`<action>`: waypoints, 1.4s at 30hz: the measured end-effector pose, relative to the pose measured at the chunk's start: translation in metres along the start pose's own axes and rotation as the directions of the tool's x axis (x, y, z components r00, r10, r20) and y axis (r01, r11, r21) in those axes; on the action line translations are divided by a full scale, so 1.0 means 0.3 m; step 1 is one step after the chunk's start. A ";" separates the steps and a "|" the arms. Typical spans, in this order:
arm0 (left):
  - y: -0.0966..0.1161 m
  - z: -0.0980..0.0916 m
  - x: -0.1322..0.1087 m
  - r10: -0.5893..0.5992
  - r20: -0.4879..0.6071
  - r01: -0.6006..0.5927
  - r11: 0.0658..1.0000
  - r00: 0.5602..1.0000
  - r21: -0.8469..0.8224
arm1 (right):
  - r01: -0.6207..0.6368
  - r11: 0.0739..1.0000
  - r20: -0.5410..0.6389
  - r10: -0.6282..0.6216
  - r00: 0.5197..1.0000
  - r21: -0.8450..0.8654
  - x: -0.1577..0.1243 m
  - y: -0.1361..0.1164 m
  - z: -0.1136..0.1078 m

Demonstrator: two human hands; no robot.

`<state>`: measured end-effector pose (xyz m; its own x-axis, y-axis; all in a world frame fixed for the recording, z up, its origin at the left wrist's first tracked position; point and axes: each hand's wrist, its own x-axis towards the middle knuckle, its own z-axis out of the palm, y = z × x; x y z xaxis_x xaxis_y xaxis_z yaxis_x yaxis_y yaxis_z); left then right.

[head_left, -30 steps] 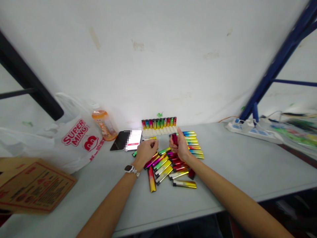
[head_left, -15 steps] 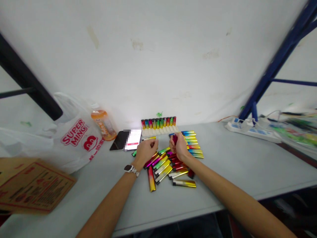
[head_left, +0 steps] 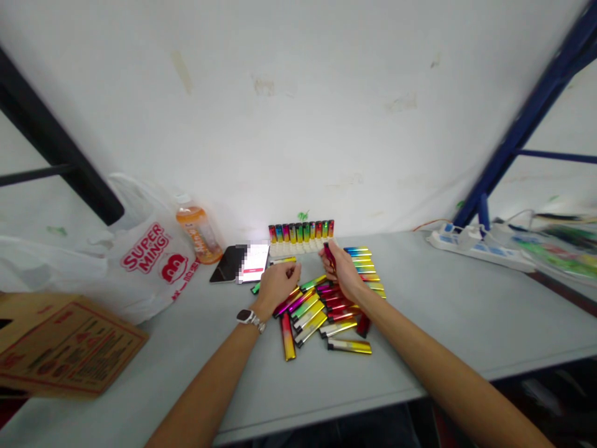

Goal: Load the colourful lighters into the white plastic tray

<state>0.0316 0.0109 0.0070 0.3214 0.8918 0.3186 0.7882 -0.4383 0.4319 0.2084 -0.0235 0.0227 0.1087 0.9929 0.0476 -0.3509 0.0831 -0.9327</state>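
Note:
My right hand (head_left: 346,274) is closed around a dark red lighter (head_left: 329,254), held upright above the right side of a loose pile. My left hand (head_left: 278,284) rests with curled fingers at the pile's left edge; what it holds, if anything, is hidden. Below and between the hands lie several shiny lighters (head_left: 305,311) in yellow, green, red and purple. Behind them is a white slotted tray (head_left: 298,247) with a row of upright lighters (head_left: 299,232) along its back. Right of my right hand, more lighters (head_left: 366,269) lie side by side in a column.
A phone with a lit screen (head_left: 255,261) lies left of the tray, beside a dark tablet-like device (head_left: 227,264). Further left stand an orange drink bottle (head_left: 199,233), a white plastic bag (head_left: 140,280) and a cardboard box (head_left: 74,345). A power strip (head_left: 480,249) lies at the right.
The dark red lighter now shows more of its length in my right hand, whose thumb has shifted. My left hand keeps its place and curl. The whole view has moved slightly.

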 end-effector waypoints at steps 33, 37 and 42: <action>-0.011 -0.008 -0.009 -0.006 0.006 0.006 0.999 1.000 -0.046 | 0.536 0.240 0.488 -0.234 0.841 -0.810 0.491 -0.121 -0.104; -0.012 -0.007 -0.009 -0.009 0.009 0.010 0.999 1.000 -0.034 | 0.546 0.194 0.515 -0.190 0.836 -0.815 0.504 -0.152 -0.120; -0.011 -0.004 -0.007 -0.007 0.008 0.008 1.000 1.000 -0.026 | 0.587 0.125 0.581 -0.085 0.809 -0.800 0.507 -0.190 -0.121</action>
<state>0.0275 0.0103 0.0059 0.3195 0.8958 0.3089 0.7768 -0.4343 0.4560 0.2785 0.1197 0.0701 -0.4227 0.8457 0.3258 0.7638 0.5260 -0.3742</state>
